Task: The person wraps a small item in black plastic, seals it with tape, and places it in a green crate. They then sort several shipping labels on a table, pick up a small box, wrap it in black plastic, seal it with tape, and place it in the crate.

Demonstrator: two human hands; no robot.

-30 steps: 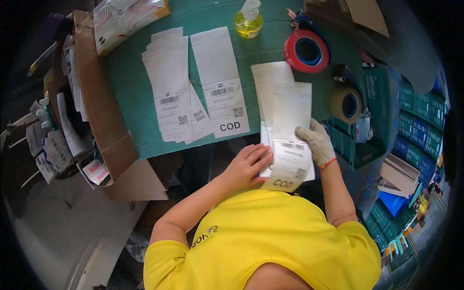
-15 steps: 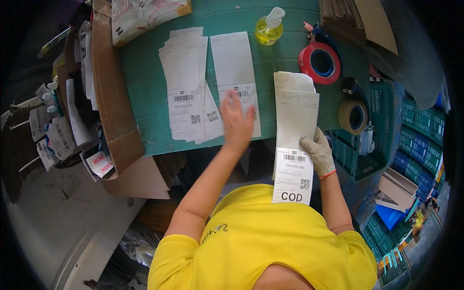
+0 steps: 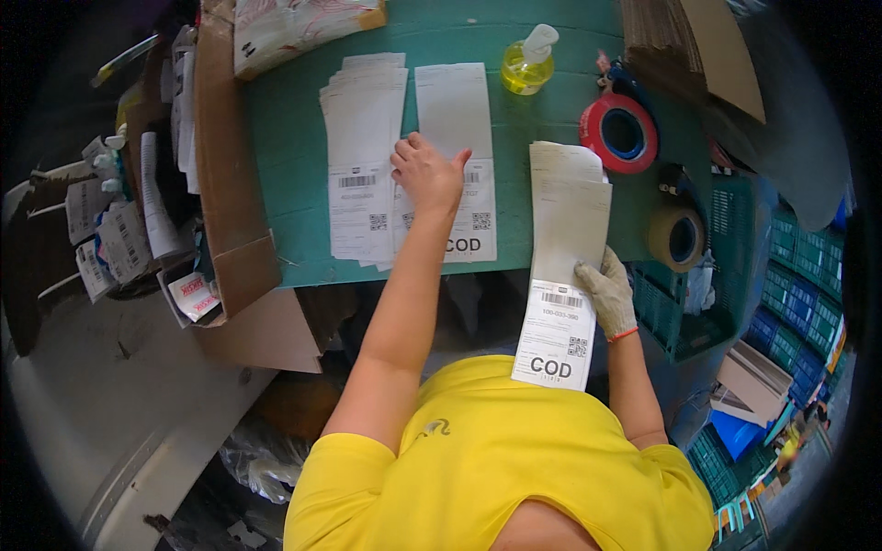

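My right hand (image 3: 606, 292), in a pale knit glove, is closed around a thick stack of long white shipping labels (image 3: 571, 216), thumb on top. The stack hangs past the table's near edge, with a barcode and large black print on its lower part. My bare left hand (image 3: 430, 179) lies over the table with its thumb spread, between two groups of labels. To its left is an uneven pile of labels (image 3: 363, 119); under its right side lies another label pile (image 3: 452, 110). The hand partly covers both, and its fingertips touch the paper.
A green table (image 3: 294, 165) carries a yellow liquid pump bottle (image 3: 527, 66), a red tape roll in a dispenser (image 3: 597, 138) and a tan tape roll (image 3: 663, 234). A cardboard box (image 3: 220, 165) stands left, a wrapped parcel (image 3: 303, 32) at the back, green crates (image 3: 735, 220) right.
My left hand has moved left from the right-hand label pile toward the left one. A slanted label in the left pile now lies straighter. My right hand still holds its stack.
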